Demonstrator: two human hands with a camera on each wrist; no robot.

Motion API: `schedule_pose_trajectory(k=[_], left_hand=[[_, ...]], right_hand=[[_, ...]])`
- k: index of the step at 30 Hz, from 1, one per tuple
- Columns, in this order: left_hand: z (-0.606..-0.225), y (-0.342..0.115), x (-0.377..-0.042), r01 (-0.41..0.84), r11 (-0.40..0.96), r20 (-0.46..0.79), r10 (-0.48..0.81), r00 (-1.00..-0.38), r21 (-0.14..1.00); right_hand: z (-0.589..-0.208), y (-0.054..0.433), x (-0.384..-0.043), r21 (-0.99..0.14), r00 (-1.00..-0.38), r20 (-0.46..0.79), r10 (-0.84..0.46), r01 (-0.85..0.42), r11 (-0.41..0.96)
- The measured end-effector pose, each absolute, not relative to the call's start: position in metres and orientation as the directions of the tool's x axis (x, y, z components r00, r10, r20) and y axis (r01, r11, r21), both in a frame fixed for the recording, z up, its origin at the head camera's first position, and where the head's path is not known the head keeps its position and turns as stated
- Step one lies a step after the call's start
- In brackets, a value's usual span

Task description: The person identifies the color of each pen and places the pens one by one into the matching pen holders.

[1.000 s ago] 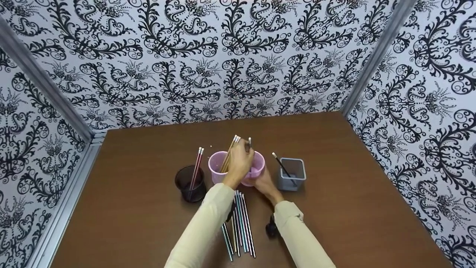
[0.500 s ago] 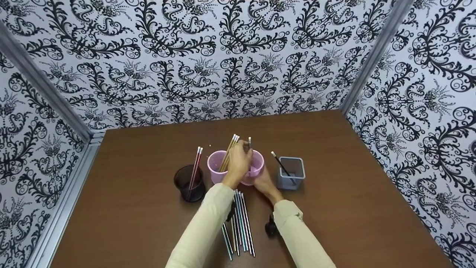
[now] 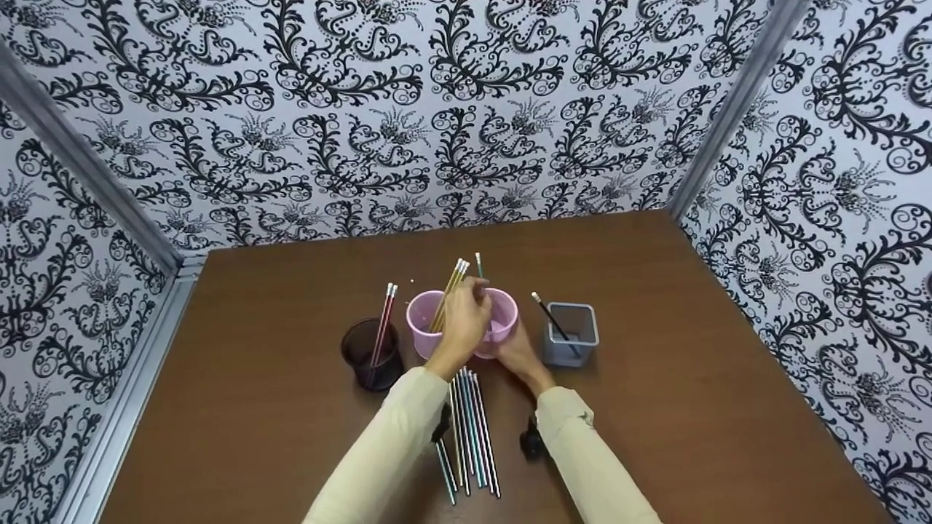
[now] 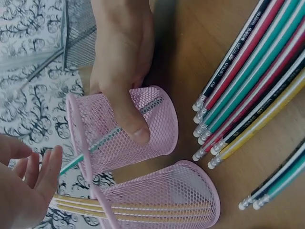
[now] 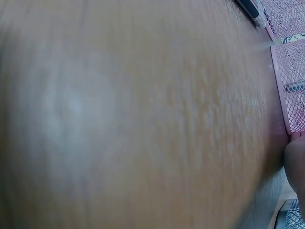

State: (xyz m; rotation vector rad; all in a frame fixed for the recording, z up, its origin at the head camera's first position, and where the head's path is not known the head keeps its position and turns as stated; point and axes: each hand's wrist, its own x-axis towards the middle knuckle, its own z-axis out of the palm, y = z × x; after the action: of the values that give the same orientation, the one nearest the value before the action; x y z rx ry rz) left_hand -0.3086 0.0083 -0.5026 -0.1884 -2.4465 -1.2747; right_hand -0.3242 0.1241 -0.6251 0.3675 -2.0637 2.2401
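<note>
Two pink mesh pencil cups stand side by side, touching at the rims. In the right-hand pink cup [image 4: 164,131] leans a green pencil [image 4: 71,164]. Several yellow pencils [image 3: 450,287] stand in the left-hand pink cup [image 3: 422,338]. My left hand [image 3: 464,320] hovers over the cups; in the left wrist view its fingers [image 4: 50,167] are loosely extended beside the green pencil, not wrapped round it. With the thumb along its wall, my right hand [image 4: 125,67] grips the right-hand pink cup. The right wrist view catches only an edge of this hand [image 5: 296,164].
A black mesh cup [image 3: 357,360] with red pencils [image 3: 384,320] stands left. A grey square mesh cup [image 3: 564,356] with a black pencil [image 3: 550,316] stands right. Several mixed pencils [image 3: 473,429] lie on the brown table [image 3: 255,407] nearer me. Patterned walls [image 3: 364,145] enclose the table.
The left hand's fingers have come away from the pencil they held upright in the right-hand pink cup. That green pencil now leans away to the left. The right hand stays on the cup.
</note>
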Motion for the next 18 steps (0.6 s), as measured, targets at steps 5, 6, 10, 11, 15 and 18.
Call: schedule_pose_trajectory(k=[5,6,10,11,15,18], left_hand=[[-0.5,0.004,-0.29,0.3,0.586,0.436,-0.102,-0.894,0.753],[-0.5,0.003,-0.286,0.304,0.588,0.449,-0.114,-0.886,0.75],[-0.509,-0.01,-0.269,0.284,0.617,0.458,-0.14,-0.878,0.734],[-0.513,-0.014,-0.265,0.269,0.63,0.449,-0.143,-0.882,0.729],[-0.53,-0.03,-0.252,0.174,0.678,0.373,-0.159,-0.914,0.714],[-0.541,-0.043,-0.245,0.108,0.697,0.306,-0.167,-0.937,0.709]], right_hand=[[-0.607,0.125,-0.314,-0.98,-0.975,0.194,-0.104,-0.188,-0.066],[-0.605,0.125,-0.313,-0.983,-0.978,0.182,-0.101,-0.177,-0.057],[-0.602,0.123,-0.31,-0.987,-0.984,0.163,-0.075,-0.162,-0.016],[-0.602,0.123,-0.31,-0.987,-0.985,0.16,-0.067,-0.16,-0.003],[-0.605,0.122,-0.309,-0.989,-0.988,0.147,-0.043,-0.146,-0.021],[-0.605,0.121,-0.308,-0.989,-0.989,0.145,-0.028,-0.145,-0.025]])
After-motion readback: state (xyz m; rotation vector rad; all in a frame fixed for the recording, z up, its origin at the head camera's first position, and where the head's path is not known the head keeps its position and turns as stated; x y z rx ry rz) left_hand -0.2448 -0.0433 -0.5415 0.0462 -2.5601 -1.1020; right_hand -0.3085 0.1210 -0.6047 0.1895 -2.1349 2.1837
